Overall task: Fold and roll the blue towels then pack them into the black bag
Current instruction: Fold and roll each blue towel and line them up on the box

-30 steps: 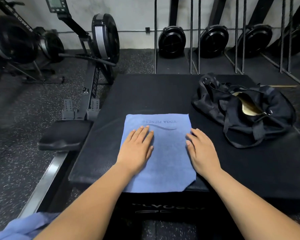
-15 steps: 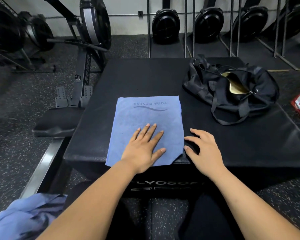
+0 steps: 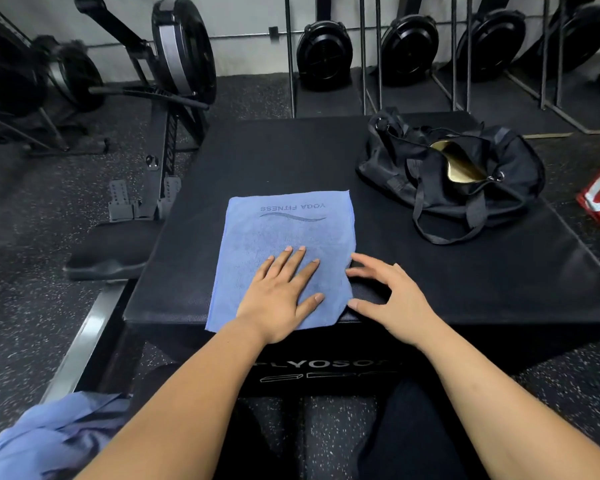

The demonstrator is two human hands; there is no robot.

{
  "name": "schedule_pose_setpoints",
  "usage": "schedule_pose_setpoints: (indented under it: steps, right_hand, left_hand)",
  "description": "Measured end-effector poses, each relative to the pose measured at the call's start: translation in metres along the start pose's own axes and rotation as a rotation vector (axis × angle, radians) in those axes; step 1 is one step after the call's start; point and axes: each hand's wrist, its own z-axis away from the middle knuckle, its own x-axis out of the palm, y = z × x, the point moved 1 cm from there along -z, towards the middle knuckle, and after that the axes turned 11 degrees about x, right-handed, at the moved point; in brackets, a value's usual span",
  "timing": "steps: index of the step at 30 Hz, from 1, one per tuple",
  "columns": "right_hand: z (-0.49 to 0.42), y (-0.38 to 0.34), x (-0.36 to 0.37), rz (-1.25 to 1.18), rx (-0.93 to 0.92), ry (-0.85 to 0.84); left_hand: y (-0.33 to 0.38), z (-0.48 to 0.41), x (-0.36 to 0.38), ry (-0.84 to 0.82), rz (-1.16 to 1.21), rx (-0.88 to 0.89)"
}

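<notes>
Slid back toward 6 o'clock: left hand [image 3: 278, 296] flat, pinning blue towel [image 3: 284, 233] down; right hand [image 3: 392, 299] loosely spread, holding nothing, at its 3 o'clock edge, maybe to fold.

The left hand [image 3: 278, 292] is lying flat on the blue towel [image 3: 291, 233] atop the padded box [image 3: 465, 271] while the right hand [image 3: 392, 299] is touching its right edge.
</notes>
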Motion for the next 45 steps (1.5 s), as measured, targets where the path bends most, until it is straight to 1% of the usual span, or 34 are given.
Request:
schedule_pose_setpoints:
  steps: [2, 4, 5, 7, 8, 12, 14, 15, 18, 22, 26, 30, 33, 35, 39, 43, 45]
  right_hand:
    - [0.000, -0.001, 0.002, -0.010, 0.046, 0.092]
    - [-0.001, 0.002, 0.009, 0.080, 0.082, 0.231]
    - [-0.003, 0.003, 0.012, 0.134, 0.107, 0.272]
    - [-0.007, 0.001, 0.020, 0.218, 0.125, 0.304]
    - [-0.009, -0.003, 0.023, 0.248, 0.103, 0.304]
    - [-0.012, -0.019, 0.029, 0.295, -0.005, 0.230]
    - [-0.011, -0.024, 0.029, 0.258, -0.033, 0.165]
    - [-0.010, -0.026, 0.027, 0.202, -0.041, 0.139]
    - [-0.005, -0.029, 0.021, 0.016, -0.030, 0.047]
    - [0.001, -0.032, 0.015, 0.007, 0.021, -0.082]
    - [0.000, -0.032, 0.007, 0.008, 0.045, -0.102]
    - [0.004, -0.033, -0.005, -0.215, 0.080, -0.092]
    - [0.008, -0.028, -0.011, -0.265, 0.102, -0.105]
    - [0.011, -0.024, -0.013, -0.219, 0.105, -0.102]
    - [0.019, -0.021, -0.018, -0.024, 0.100, -0.017]
    - [0.022, -0.022, -0.013, 0.238, 0.136, 0.165]
    - [0.020, -0.028, -0.009, 0.380, 0.175, 0.209]
  left_hand:
    - [0.000, 0.000, 0.000, 0.000, 0.003, 0.001]
    - [0.000, 0.000, 0.000, -0.001, 0.008, 0.003]
    - [-0.001, 0.000, 0.000, -0.001, 0.009, 0.003]
    - [-0.001, 0.000, 0.000, 0.006, 0.015, 0.004]
    - [0.000, 0.000, 0.000, 0.010, 0.020, 0.005]
    - [0.000, 0.000, 0.000, 0.010, 0.035, 0.006]
    - [-0.001, 0.000, 0.000, 0.017, 0.032, 0.004]
    - [-0.001, 0.000, 0.000, 0.019, 0.031, 0.004]
    - [-0.001, 0.000, 0.000, 0.016, 0.029, 0.006]
    - [-0.002, 0.000, 0.000, 0.023, 0.036, 0.007]
    - [-0.002, 0.000, -0.001, 0.016, 0.037, 0.009]
    - [-0.001, 0.001, -0.002, 0.012, 0.044, 0.007]
    - [-0.002, 0.001, -0.002, 0.014, 0.046, 0.006]
    - [-0.002, 0.001, -0.002, 0.010, 0.043, 0.008]
    - [-0.002, 0.001, -0.002, 0.001, 0.047, 0.007]
    - [-0.001, 0.001, -0.003, -0.024, 0.048, 0.008]
    - [-0.001, 0.000, -0.003, -0.032, 0.050, 0.008]
